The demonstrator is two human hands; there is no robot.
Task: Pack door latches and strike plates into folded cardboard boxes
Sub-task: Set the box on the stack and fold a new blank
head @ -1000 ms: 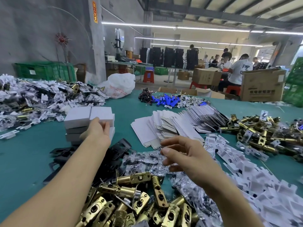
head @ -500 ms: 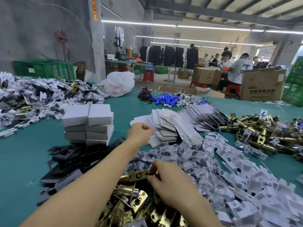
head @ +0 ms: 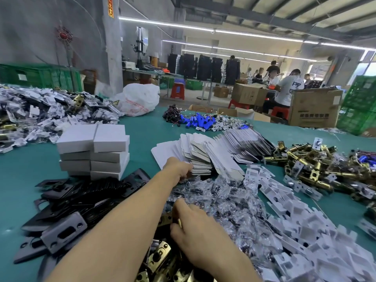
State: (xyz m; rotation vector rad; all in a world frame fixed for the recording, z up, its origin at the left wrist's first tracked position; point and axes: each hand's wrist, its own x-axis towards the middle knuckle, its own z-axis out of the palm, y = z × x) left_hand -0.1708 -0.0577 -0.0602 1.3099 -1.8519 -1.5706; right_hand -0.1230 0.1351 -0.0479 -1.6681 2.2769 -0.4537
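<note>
A teal-covered bench is carrying the work in a grey-walled workshop under strip lights. Green crates are standing against the wall. People are sitting among brown cartons beyond the far edge. A white plastic bag and blue cylinders are lying at the back of the bench.

Folded boxes are sitting stacked at left centre, with black strike plates spreading in front of them. Flat box blanks are fanning out in the middle. Screw bags and white card inserts are covering the near right. A latch heap is lying nearest the camera and a second latch pile is sitting at the right.

The left hand is reaching the near edge of the flat box blanks. Its fingers are hidden, so I cannot tell whether they are gripping. The right hand is lying on the latch heap, its thumb and fingers curling round a brass latch, though blur is softening the grip.

A second ago the left hand was resting on the folded boxes and the right hand was hovering above the screw bags. Since half a second ago the left hand has gone further out onto the blanks, while the right hand has stayed on the heap.
</note>
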